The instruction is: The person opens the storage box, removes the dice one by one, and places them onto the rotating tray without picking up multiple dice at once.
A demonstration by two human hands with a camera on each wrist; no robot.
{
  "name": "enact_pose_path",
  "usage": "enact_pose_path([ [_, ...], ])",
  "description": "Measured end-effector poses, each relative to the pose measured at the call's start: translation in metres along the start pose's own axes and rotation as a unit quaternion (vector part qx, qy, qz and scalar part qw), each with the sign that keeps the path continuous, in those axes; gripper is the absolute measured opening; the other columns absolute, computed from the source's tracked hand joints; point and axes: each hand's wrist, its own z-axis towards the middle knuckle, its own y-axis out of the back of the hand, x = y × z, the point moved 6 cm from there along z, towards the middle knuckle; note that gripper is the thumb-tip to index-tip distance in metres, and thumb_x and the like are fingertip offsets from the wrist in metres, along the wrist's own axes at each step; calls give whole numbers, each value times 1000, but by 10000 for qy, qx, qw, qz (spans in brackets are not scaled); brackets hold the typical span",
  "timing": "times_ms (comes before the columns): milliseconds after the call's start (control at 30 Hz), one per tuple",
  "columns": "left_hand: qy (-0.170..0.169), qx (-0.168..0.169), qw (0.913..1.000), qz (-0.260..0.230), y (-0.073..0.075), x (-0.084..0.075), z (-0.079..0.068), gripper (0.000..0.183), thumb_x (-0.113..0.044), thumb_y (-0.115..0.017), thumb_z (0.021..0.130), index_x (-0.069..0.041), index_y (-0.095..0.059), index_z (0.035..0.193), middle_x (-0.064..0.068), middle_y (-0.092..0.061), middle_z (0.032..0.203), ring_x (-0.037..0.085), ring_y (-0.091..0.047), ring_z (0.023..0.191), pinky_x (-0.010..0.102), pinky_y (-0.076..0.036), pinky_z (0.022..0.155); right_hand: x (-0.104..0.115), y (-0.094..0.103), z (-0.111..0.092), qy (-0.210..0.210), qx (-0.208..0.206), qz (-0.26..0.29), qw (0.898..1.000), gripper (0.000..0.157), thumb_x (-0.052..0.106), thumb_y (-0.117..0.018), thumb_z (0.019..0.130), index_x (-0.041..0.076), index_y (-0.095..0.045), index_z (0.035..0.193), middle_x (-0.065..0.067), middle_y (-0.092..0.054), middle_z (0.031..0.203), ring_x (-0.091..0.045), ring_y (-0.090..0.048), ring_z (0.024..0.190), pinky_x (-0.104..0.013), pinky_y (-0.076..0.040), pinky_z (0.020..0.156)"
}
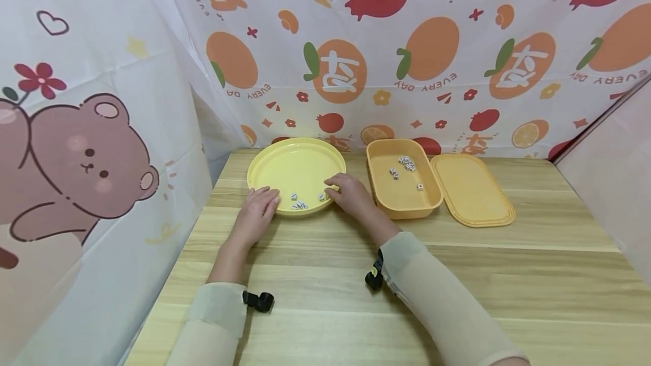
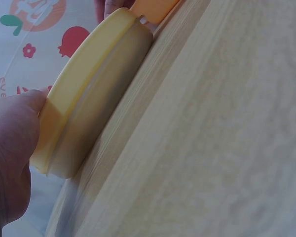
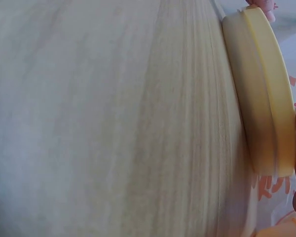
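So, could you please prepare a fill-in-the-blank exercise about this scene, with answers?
1. The round tray is ____ in colour.
2. The hand farther from the orange box is the person's ____ one.
3. In the head view, the flat lid lies on the box's ____ side.
4. Dice lie inside the box and inside the ____.

Answers: yellow; left; right; tray.

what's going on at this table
Someone is handling a yellow tray with a few dice in it. Their left grip rests on its near-left rim; their right grip is at the right edge, and whether it holds a die is unclear. More dice lie in an orange box, its lid alongside.
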Motion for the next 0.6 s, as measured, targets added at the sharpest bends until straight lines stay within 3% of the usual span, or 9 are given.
enact_pose_path([
  [467,86,69,9999,3,1,1,0,40,-27,-47,105,1,-60,131,18,-61,134,33,-43,138,53,-14,123,5,2,1,143,161,-244,9995,23,20,-65,96,8,-73,114,-4,-71,110,-19,-65,106,-35,-54,94],
  [600,90,67,9999,-30,0,2,-1,40,-26,-48,105,2,-60,130,18,-61,134,34,-43,137,54,-14,123,3,6,1,-15,302,-165,9994,25,21,-65,96,9,-72,116,-5,-70,113,-20,-65,106,-36,-55,93],
])
